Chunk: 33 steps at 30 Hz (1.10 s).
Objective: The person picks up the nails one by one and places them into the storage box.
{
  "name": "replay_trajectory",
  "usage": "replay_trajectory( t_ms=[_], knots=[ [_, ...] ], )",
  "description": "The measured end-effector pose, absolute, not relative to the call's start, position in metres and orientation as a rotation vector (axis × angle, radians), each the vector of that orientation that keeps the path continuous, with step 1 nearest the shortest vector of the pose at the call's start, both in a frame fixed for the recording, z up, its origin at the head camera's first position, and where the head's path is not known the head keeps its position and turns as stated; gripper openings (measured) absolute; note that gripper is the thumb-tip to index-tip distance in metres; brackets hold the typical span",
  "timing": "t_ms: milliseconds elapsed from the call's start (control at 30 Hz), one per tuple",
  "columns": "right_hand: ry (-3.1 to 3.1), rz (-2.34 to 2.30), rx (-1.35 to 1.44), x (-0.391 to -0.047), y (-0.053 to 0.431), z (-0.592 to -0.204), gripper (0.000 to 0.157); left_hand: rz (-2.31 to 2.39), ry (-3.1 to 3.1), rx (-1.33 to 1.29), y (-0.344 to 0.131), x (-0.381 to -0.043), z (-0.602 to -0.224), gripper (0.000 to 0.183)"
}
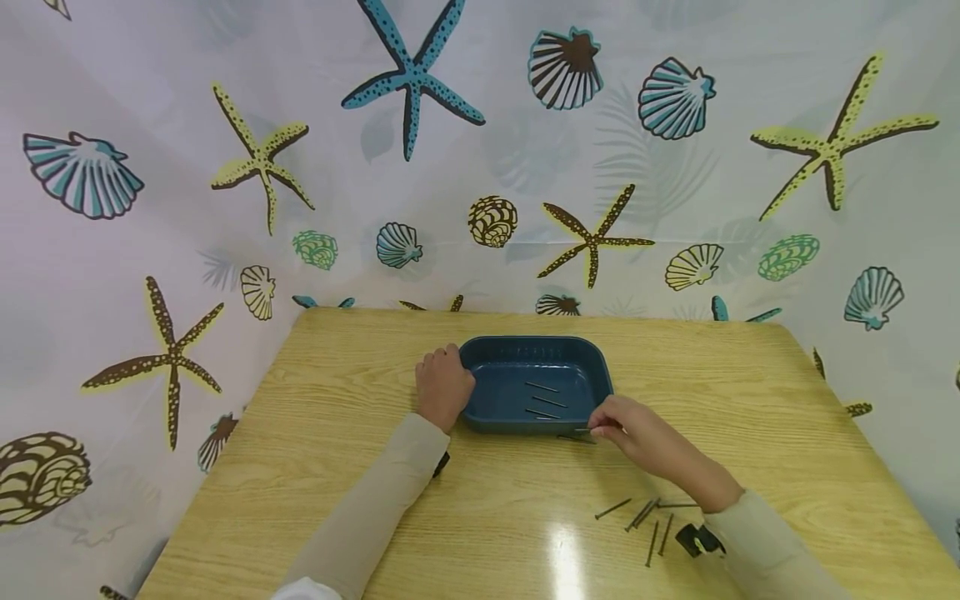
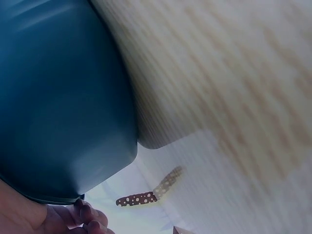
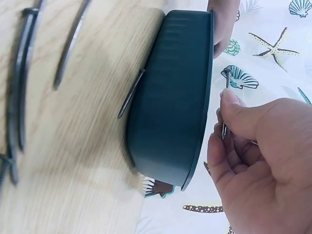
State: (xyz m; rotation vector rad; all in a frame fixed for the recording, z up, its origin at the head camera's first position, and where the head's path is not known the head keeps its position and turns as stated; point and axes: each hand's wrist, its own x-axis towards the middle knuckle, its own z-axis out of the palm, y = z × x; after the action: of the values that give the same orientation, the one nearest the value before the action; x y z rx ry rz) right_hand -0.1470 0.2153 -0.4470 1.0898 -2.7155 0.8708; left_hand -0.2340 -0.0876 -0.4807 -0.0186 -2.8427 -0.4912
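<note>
A dark blue rectangular dish point(image 1: 498, 427) lies on the wooden table. At its left end my left hand point(image 1: 444, 387) grips the rim, and fingertips point(image 2: 87, 213) show beneath the rim in the left wrist view. My right hand point(image 1: 637, 433) pinches a nail point(image 3: 228, 80) between thumb and fingers, just above the dish's front right corner. Several nails point(image 1: 550, 402) rest on the dish floor. Outside, one nail point(image 3: 131, 93) lies close along the front wall of the dish; whether it touches cannot be told.
Several loose nails point(image 1: 639, 514) lie scattered on the table point(image 1: 345, 358) near my right forearm. A black strap piece point(image 1: 697, 540) shows under the right sleeve. Behind the table hangs a white cloth point(image 1: 465, 275) printed with shells and starfish.
</note>
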Motion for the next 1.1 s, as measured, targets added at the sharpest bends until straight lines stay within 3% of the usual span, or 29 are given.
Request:
replay_trajectory(
  t_ms=[1100],
  knots=[
    [-2.79,0.849,0.773,-0.203,0.168,-0.45,0.007,-0.436,-2.828,-0.023,-0.087,-0.234,-0.481,0.022]
  ],
)
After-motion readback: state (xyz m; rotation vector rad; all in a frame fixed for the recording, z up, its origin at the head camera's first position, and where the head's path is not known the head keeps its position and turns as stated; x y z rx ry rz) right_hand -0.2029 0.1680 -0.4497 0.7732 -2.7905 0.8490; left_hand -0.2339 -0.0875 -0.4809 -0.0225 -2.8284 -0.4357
